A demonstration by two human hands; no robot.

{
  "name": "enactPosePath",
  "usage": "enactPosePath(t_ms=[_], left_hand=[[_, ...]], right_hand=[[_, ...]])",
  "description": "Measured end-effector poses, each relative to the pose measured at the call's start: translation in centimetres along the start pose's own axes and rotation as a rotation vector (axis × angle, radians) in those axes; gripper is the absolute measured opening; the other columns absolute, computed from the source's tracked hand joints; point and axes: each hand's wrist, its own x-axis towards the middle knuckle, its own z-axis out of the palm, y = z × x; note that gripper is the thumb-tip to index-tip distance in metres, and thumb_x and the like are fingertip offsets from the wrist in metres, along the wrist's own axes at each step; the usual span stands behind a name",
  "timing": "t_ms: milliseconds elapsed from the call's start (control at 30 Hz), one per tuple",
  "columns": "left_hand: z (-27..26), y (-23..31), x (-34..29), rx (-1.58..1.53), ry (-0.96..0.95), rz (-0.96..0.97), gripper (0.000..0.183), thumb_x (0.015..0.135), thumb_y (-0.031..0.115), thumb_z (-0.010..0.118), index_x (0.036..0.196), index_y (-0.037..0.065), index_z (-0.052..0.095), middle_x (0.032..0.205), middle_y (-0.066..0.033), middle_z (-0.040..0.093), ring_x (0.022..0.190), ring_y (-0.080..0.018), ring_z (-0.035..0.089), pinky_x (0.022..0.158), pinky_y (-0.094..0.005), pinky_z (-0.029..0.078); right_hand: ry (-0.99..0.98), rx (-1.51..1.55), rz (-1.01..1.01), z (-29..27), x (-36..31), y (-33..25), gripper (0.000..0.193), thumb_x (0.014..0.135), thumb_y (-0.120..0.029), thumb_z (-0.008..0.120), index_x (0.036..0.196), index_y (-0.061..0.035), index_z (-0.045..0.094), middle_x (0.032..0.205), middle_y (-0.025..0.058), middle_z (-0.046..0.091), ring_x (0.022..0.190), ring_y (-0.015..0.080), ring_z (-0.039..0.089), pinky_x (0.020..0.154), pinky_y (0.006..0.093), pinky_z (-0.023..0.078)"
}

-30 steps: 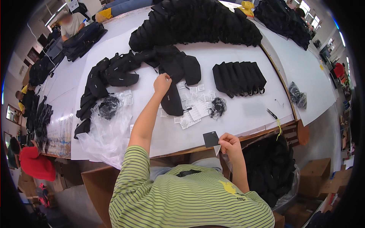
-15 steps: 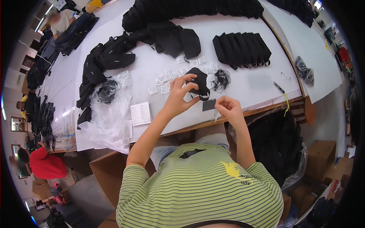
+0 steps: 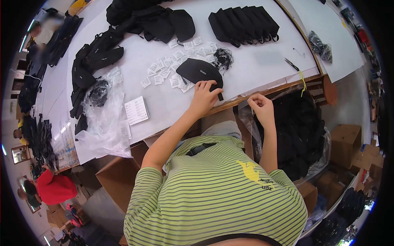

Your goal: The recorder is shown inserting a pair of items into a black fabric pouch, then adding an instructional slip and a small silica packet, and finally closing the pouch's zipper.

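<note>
My left hand [image 3: 205,97] grips the near right end of a small black fabric pouch [image 3: 196,70], fingers curled over its edge. The pouch lies flat on the white tabletop with a small light mark facing up. Its far left side rests over a scatter of small white labels [image 3: 159,67]. Beside it is a tangle of thin black cords [image 3: 223,58]. My right hand [image 3: 261,104] hovers at the table's front edge, apart from the pouch, thumb and forefinger pinched together. Whatever may be between those fingertips is too small to make out.
Several black pouches stand in a row [image 3: 244,25]; more lie in a heap [image 3: 164,23] at the back left. A clear plastic bag [image 3: 108,133], a stack of printed cards [image 3: 136,110] and thread snips [image 3: 292,64] lie on the table. Black goods fill a large bag [image 3: 293,131] below right.
My left hand has brought the pouch down from a raised, tilted hold to flat on the table. My right hand has moved right, away from it. The whole view has shifted.
</note>
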Motion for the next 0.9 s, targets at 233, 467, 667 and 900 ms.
enactPosePath(t_ms=[233, 467, 667, 900], left_hand=[[-4.0, 2.9, -3.0, -0.205, 0.132, -0.527, 0.020, 0.068, 0.014, 0.070, 0.088, 0.010, 0.066, 0.081, -0.0078, 0.059, 0.081, -0.0233, 0.055, 0.080, -0.0372, 0.039], [-6.3, 3.2, -6.6, -0.788, 0.275, -0.902, 0.021, 0.077, 0.010, 0.065, 0.095, 0.002, 0.071, 0.076, -0.0033, 0.066, 0.061, -0.0064, 0.048, 0.055, -0.0228, 0.040], [-7.5, 1.9, -7.8, -0.749, 0.364, -0.898, 0.019, 0.078, 0.013, 0.067, 0.094, 0.005, 0.072, 0.069, -0.0032, 0.061, 0.059, -0.0092, 0.046, 0.055, -0.0250, 0.039], [-10.0, 0.0, -7.9, -0.776, 0.228, -0.922, 0.019, 0.076, 0.016, 0.069, 0.092, 0.007, 0.073, 0.070, -0.0013, 0.062, 0.059, -0.0094, 0.046, 0.055, -0.0250, 0.040]], right_hand=[[-0.051, -0.126, -0.240, 6.6, 0.5, 0.2, 0.010, 0.077, -0.011, 0.069, 0.080, -0.0020, 0.065, 0.052, -0.0042, 0.041, 0.050, 0.0035, 0.037, 0.047, 0.0218, 0.030], [-0.314, -0.121, -0.314, 11.8, 0.3, -0.6, 0.006, 0.077, -0.007, 0.070, 0.080, -0.0035, 0.066, 0.052, -0.0029, 0.042, 0.049, 0.0040, 0.036, 0.045, 0.0224, 0.028], [-0.407, -0.187, -0.446, 13.8, 0.3, -1.9, 0.009, 0.076, -0.006, 0.070, 0.082, -0.0016, 0.066, 0.054, -0.0018, 0.045, 0.049, 0.0047, 0.038, 0.045, 0.0229, 0.029], [-0.462, -0.187, -0.604, 15.4, 0.6, -3.9, 0.006, 0.076, -0.003, 0.070, 0.080, -0.0003, 0.065, 0.057, -0.0035, 0.046, 0.051, 0.0039, 0.038, 0.047, 0.0216, 0.027]])
